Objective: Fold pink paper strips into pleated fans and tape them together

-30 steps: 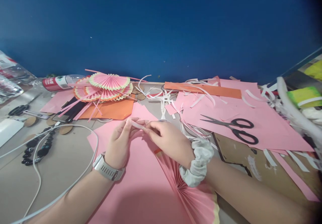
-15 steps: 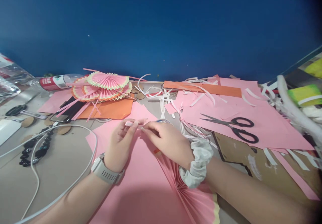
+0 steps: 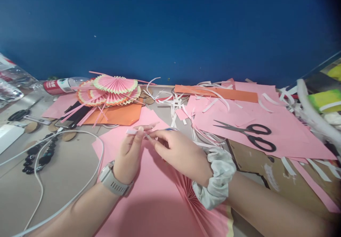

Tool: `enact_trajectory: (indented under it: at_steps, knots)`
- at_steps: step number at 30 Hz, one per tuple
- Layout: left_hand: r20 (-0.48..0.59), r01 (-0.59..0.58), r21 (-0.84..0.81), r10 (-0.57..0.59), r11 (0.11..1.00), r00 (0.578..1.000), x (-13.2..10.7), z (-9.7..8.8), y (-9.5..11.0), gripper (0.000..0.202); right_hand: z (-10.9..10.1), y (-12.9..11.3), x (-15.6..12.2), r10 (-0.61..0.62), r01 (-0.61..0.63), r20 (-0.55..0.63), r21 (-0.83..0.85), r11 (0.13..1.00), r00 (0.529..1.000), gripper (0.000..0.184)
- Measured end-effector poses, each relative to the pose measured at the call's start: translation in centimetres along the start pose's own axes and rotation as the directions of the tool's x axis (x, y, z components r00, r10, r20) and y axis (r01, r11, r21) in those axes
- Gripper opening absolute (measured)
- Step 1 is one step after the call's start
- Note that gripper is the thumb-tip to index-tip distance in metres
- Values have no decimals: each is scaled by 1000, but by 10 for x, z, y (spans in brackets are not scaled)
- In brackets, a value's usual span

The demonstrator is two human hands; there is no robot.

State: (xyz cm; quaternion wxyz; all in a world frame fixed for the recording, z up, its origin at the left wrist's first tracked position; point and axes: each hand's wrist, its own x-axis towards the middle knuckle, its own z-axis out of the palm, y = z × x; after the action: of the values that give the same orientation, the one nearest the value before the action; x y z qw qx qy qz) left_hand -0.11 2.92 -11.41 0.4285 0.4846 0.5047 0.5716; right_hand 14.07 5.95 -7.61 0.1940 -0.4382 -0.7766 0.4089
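Left hand: the left hand is narrowed to a pinch, thumb against fingers, on a pale, narrow, flat strip; a grey watch with a slotted band is on the wrist.
Right hand: the right hand is bent inward, its thumb and forefinger closed on the strip's other end; a pale, gathered fabric scrunchie circles the wrist.
Strip: held between the two hands, above a large pink paper sheet; one end projects left past the left thumb. Its material cannot be confirmed.
Pleated fan: pink paper with a pale yellow edge, lying below the right wrist and partly hidden by it.
Scissors: black-handled metal scissors lie on pink sheets to the right, blades slightly apart, tips pointing left.
Rosettes: pink, yellow and orange pleated paper rosettes are piled beyond the left hand.
Cable: a white cable loops across the grey worktop at left.
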Motion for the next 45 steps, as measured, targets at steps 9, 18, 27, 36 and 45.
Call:
enact_trajectory:
  at_steps: [9,18,27,36,45]
  knots:
    - [42,-265,343,267,901,963,-4,-4,4,27,-3,-1,2,44,-45,33,12,999,998,23]
    - [-1,-239,433,266,869,964,-2,-6,5,29,-4,9,6,85,-101,131,121,987,988,29]
    - [-49,-110,327,133,938,990,2,-4,7,36,0,12,5,64,-86,133,170,982,989,27]
    - [-135,-9,364,62,931,989,5,-7,0,35,-3,3,3,65,-65,12,1,998,998,23]
    - [-130,-27,441,93,897,987,5,-5,7,35,-3,-1,2,85,-85,-10,-29,996,996,24]
